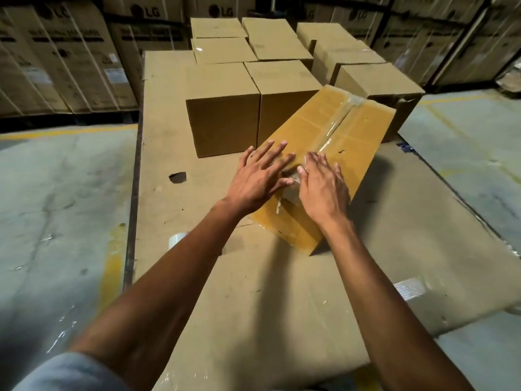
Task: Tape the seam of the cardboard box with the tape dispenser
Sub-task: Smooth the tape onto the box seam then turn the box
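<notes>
So, both hands are flat on the box (324,153) right in the middle of the frame — a long yellowish cardboard box lying at an angle on a big sheet of cardboard (253,292) spread over the floor. The left hand (258,179) has its fingers spread wide and open, palm down on the near left part of the top. The right hand (322,187) is just beside it, fingers open too, pressing down over the near end of the seam (337,124). Neither hand is gripping anything.

The seam runs up the middle of the box toward the upper right, and there's shiny clear tape (349,107) along it — wrinkled in spots. Between the two hands the tape looks crumpled and a bit torn up, hard to tell exactly.

A roll of clear tape (177,239) sits at the left edge of the sheet, partly hidden behind the left forearm, well apart from the box.

Behind the box there's a cluster of plain brown boxes (222,114), one touching its far left side. Big stacked cartons (56,57) fill the upper left and top of the frame.
</notes>
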Demonstrator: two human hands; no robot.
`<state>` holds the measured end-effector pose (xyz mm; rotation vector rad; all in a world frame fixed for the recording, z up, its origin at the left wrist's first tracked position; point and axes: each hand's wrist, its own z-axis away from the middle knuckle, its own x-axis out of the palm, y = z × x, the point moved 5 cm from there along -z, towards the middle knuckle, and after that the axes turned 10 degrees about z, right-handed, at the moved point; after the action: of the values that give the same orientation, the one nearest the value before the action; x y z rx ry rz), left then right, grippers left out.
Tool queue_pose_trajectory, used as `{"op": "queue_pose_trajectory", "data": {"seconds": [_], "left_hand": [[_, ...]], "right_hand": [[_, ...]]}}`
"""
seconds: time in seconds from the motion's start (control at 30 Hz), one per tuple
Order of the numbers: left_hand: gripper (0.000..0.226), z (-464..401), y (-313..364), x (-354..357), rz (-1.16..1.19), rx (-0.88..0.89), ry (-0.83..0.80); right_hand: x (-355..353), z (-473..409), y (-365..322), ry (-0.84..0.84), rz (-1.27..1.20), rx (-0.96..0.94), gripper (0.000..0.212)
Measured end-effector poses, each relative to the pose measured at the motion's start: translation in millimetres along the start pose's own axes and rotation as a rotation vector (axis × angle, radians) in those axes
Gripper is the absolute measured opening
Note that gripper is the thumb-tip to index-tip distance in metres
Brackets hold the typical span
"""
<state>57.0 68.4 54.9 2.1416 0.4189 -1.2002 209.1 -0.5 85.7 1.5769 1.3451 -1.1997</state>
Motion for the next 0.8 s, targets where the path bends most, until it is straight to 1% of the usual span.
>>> {"op": "queue_pose_trajectory", "data": {"seconds": [0.07, 0.17, 0.37, 0.53, 0.67, 0.73, 0.77, 0.8], "left_hand": [[0.068, -10, 0, 6, -0.045, 0.042, -0.052], [0.063, -19, -9, 11, -0.031, 0.055, -0.061], [0.065, -16, -19, 20, -0.048, 0.134, 0.046], [0.077, -12, -25, 24, -0.08, 0.182, 0.07], [0.092, -10, -27, 26, -0.108, 0.213, 0.026], [0.098, -9, -26, 26, -0.113, 0.218, 0.015], [0.1, -8, -26, 25, -0.11, 0.217, 0.01], [0.099, -8, -26, 24, -0.102, 0.216, 0.005]], "right_hand": [[5, 7, 11, -0.079, 0.003, -0.014, 0.056], [9, 14, 10, -0.098, 0.094, -0.051, 0.057], [14, 15, 3, -0.11, 0.223, -0.082, 0.065], [20, 19, 0, -0.076, 0.319, -0.13, 0.073], [21, 20, -2, -0.104, 0.335, -0.137, 0.09], [23, 20, -2, -0.145, 0.359, -0.138, 0.104], [23, 20, -2, -0.168, 0.362, -0.137, 0.11], [22, 20, -1, -0.183, 0.353, -0.138, 0.11]]}}
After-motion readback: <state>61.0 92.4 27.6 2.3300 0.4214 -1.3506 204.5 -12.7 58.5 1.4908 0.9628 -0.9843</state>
